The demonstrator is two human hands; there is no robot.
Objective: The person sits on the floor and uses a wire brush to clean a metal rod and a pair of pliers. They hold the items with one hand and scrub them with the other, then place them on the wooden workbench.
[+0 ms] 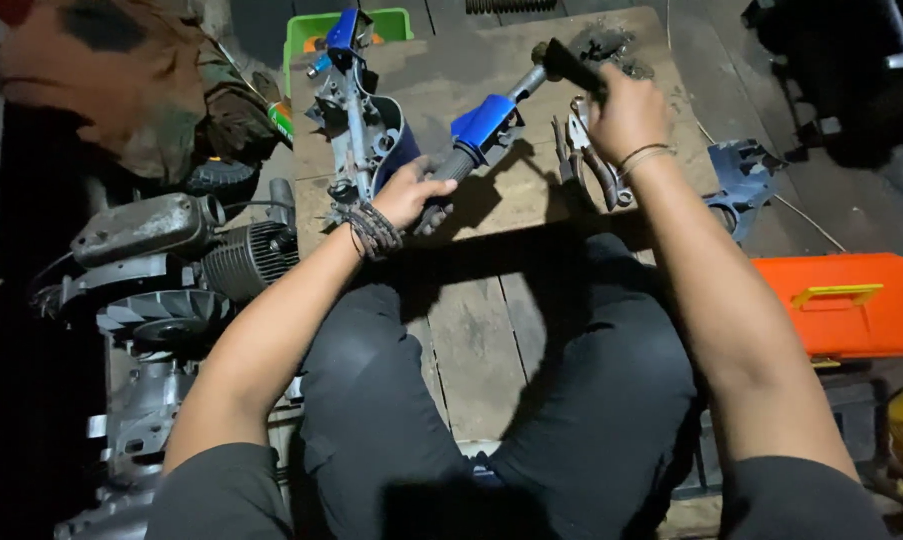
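I sit with my knees drawn up at the near edge of a low wooden board (472, 330), and I hold a scooter handlebar (492, 122) across its middle, slanted from near left to far right. My left hand (410, 192) is closed around the dark rubber grip at the near end, which braces the bar and keeps it from turning. My right hand (624, 112) is closed around a black-handled tool (570, 66) set against the far end of the bar; what kind of tool it is I cannot tell. The blue housing sits between my two hands, clear of both, so nothing I grip covers it.

Just under my right wrist a pair of pliers (584, 150) lies on the board, close enough to crowd that hand. A second handlebar assembly (357, 110) with a blue cap lies along the left edge of the board, beside my left hand. A green bin (317, 28) stands at the far left corner. Off the board to the left sits a grey engine (187, 270); to the right, an orange toolbox (847, 300) and a dark metal bracket (740, 178).
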